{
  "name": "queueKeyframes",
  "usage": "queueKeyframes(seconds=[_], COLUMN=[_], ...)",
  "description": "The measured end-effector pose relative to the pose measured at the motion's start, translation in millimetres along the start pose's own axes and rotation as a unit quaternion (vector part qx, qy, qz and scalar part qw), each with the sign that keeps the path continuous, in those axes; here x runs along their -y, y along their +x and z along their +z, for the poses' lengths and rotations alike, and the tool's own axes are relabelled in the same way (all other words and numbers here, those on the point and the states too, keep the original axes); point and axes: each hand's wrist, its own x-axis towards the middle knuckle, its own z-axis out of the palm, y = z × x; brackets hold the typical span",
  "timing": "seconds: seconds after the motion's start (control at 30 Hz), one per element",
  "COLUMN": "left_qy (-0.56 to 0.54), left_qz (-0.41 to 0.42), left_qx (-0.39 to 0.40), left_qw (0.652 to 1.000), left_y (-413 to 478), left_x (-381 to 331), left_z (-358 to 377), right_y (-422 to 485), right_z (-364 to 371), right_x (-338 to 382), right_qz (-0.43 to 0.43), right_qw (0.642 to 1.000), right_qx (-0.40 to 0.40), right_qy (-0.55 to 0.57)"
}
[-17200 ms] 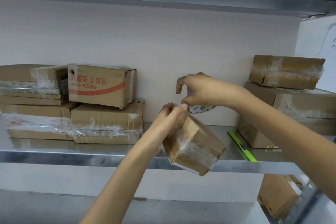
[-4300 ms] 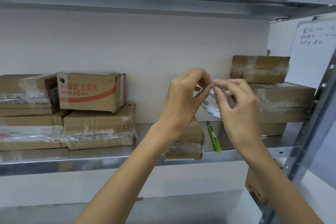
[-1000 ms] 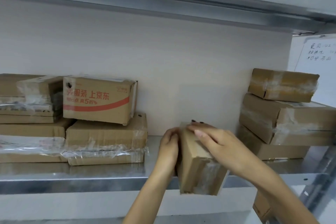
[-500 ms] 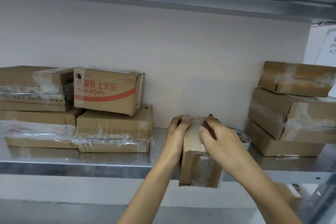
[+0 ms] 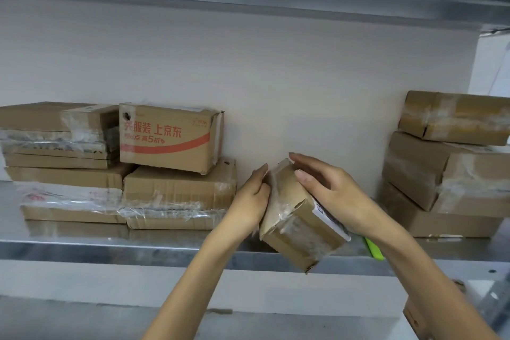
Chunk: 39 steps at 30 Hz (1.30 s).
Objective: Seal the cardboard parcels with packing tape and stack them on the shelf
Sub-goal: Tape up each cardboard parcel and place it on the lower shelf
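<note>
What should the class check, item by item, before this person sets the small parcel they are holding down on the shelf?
1. Two-handed hold: ok; left grip and right grip both hold the small parcel.
2. Every seam taped: cannot tell; clear tape shows, far faces hidden.
3. Parcel level: not ok; it is tilted at the front edge of the shelf.
4. Free spot: ok; bare shelf shows between the left stack and the right stack.
5. Path clear of the green cutter: cannot tell; the right wrist hides most of it.
</note>
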Motion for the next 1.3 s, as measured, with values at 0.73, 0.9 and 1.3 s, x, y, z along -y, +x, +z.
queueKeyframes(seconds=[0.73,0.9,1.3], left_qy=[-0.125,-0.174,-0.291], left_qz=[-0.115,-0.105,-0.121], left_qx=[0.005,-0.017,-0.031], left_qw=[0.985,0.979,0.948], left_y=[-1.6,-6.6,-39.3], left_x=[1.2,6.0,6.5], left_z=[28.3,28.5,30.0], right_y=[-7.1,-16.8,-32.6], right_z=[5.6,-11.7,-1.0], right_x=[-3.1,-18.0,8.1], right_qz=[0.096,0.162,0.125], right_qw=[0.956,0.982,0.964], right_qx=[-0.056,-0.091,0.032], right_qy=[-0.271,0.025,0.232])
